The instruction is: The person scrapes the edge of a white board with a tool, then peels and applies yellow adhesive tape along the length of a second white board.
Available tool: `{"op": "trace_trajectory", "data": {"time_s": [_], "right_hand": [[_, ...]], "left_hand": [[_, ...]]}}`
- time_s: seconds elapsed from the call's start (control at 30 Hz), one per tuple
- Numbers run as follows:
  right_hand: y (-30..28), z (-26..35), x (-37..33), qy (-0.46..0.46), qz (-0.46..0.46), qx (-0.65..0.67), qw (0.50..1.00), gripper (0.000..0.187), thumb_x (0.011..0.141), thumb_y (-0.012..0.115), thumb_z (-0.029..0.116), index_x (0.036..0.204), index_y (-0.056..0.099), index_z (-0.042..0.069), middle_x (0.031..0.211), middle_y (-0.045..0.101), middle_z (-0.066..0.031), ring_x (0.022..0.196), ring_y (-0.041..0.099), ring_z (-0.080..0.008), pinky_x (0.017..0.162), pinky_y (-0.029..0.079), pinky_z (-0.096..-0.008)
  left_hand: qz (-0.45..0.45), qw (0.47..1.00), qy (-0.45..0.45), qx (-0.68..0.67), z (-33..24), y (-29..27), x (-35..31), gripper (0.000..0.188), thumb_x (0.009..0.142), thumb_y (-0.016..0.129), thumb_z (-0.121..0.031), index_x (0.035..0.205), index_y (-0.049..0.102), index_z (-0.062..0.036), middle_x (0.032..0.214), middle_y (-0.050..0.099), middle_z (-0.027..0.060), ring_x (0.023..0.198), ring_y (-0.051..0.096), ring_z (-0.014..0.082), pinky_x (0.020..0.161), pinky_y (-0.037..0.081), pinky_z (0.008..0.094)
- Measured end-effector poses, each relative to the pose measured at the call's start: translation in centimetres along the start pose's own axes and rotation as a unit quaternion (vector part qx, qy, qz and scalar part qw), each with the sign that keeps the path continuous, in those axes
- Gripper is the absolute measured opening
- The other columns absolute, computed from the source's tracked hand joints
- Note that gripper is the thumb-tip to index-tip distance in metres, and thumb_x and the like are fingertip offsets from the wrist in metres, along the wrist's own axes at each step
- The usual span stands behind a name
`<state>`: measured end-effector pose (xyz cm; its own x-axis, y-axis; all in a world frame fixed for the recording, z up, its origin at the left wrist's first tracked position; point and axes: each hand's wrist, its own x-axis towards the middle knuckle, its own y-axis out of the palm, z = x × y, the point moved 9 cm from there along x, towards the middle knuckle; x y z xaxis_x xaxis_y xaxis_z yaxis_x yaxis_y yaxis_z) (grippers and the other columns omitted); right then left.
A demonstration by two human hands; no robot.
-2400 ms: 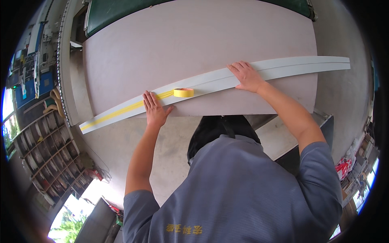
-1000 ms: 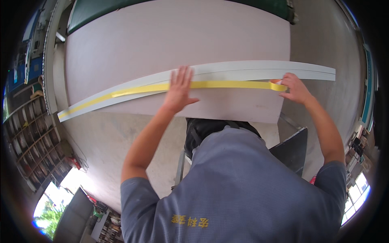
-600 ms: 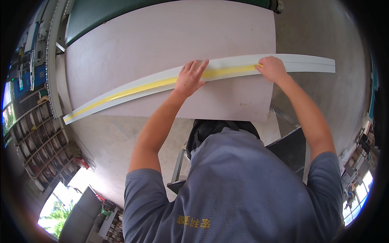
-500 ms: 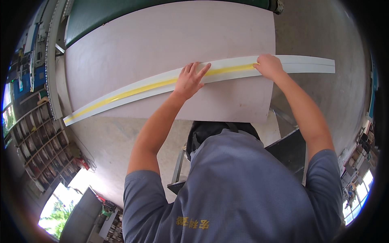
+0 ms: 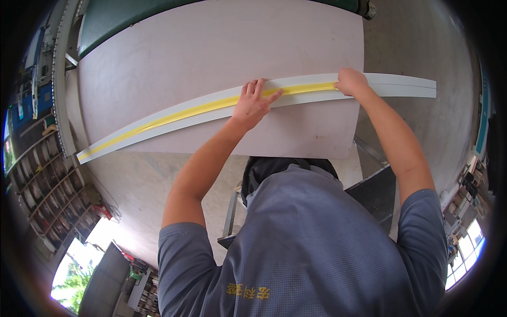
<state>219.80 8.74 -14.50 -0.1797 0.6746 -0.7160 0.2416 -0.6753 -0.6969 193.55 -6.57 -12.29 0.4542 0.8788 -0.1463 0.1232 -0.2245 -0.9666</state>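
Observation:
A long white strip [image 5: 401, 86] lies across the pale pinkish board [image 5: 222, 47], its right end sticking out past the board's edge. A band of yellow tape [image 5: 185, 112] runs along the strip from its left end to my right hand [image 5: 352, 83]. That hand is closed at the tape's right end, fingertips pinching it; the exact grip is partly hidden. Near the middle, my left hand [image 5: 254, 107] lies over the tape and strip with its fingers apart. One of its digits stretches to the right along the tape. Beyond my right hand the strip is bare, with a thin line along it.
Behind the board runs a dark green belt-like surface [image 5: 142, 21]. A rack with several compartments [image 5: 50, 190] stands at the left. Below the board's near edge are a black bag-like item [image 5: 253, 179] and a dark panel [image 5: 375, 198]. Concrete floor [image 5: 422, 47] shows at the right.
My left hand has moved slightly right along the tape, its outstretched digit now lying lower, along the tape. My right hand stays closed at the tape's end, nearly in place.

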Motion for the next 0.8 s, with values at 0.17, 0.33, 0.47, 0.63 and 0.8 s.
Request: {"op": "trace_trajectory", "data": {"time_s": [0.17, 0.33, 0.47, 0.63, 0.8], "right_hand": [[-0.1, 0.2, -0.5, 0.027, 0.039, 0.02, 0.999, 0.024, 0.086, 0.073, 0.028, 0.091, 0.076, 0.005, 0.089, 0.076, -0.0143, 0.089, 0.073, -0.0335, 0.078, 0.058, -0.0463], [0.6, -0.7, 0.2, 0.007, 0.0, 0.033, 0.999, 0.025, 0.087, 0.072, 0.031, 0.089, 0.077, 0.006, 0.087, 0.075, -0.0146, 0.087, 0.073, -0.0329, 0.077, 0.057, -0.0464], [2.0, -1.4, 1.5, -0.039, 0.043, 0.084, 0.995, 0.032, 0.088, 0.069, 0.035, 0.082, 0.075, 0.004, 0.079, 0.072, -0.0178, 0.079, 0.07, -0.0343, 0.072, 0.054, -0.0474], [2.8, -3.1, 2.8, -0.113, 0.0, 0.117, 0.987, 0.045, 0.089, 0.065, 0.038, 0.062, 0.065, 0.002, 0.052, 0.058, -0.0102, 0.048, 0.056, -0.0192, 0.052, 0.045, -0.0406], [4.8, -5.4, 2.9, -0.075, 0.013, 0.19, 0.979, 0.038, 0.09, 0.071, 0.028, 0.064, 0.063, 0.002, 0.054, 0.061, -0.0088, 0.048, 0.06, -0.018, 0.051, 0.046, -0.0375]], "left_hand": [[-0.008, 1.0, -0.008, -0.028, 0.1, -0.6, 0.0, 0.074, 0.087, 0.078, -0.026, 0.155, 0.05, -0.0338, 0.146, 0.044, 0.0189, 0.137, 0.041, 0.0373, 0.115, 0.036, 0.0513], [-0.005, 0.999, -0.027, -0.019, 0.2, 0.2, 0.0, 0.072, 0.09, 0.072, -0.023, 0.157, 0.048, -0.0314, 0.149, 0.042, 0.0214, 0.14, 0.039, 0.0402, 0.12, 0.032, 0.0539], [-0.017, 0.996, -0.086, 0.032, -2.9, 2.5, 0.6, 0.074, 0.096, 0.061, -0.032, 0.164, 0.035, -0.0145, 0.168, 0.028, 0.0224, 0.158, 0.022, 0.0418, 0.128, 0.016, 0.0585], [-0.059, 0.973, -0.083, -0.206, -6.6, 3.6, 3.5, 0.09, 0.098, 0.058, -0.052, 0.165, 0.025, -0.0027, 0.174, 0.022, 0.0156, 0.162, 0.016, 0.0287, 0.132, 0.013, 0.0447], [-0.016, 0.949, -0.218, -0.225, 8.7, 3.9, -11.7, 0.09, 0.099, 0.06, -0.049, 0.166, 0.02, -0.0031, 0.175, 0.017, 0.0137, 0.162, 0.014, 0.0293, 0.132, 0.013, 0.0442]]}}
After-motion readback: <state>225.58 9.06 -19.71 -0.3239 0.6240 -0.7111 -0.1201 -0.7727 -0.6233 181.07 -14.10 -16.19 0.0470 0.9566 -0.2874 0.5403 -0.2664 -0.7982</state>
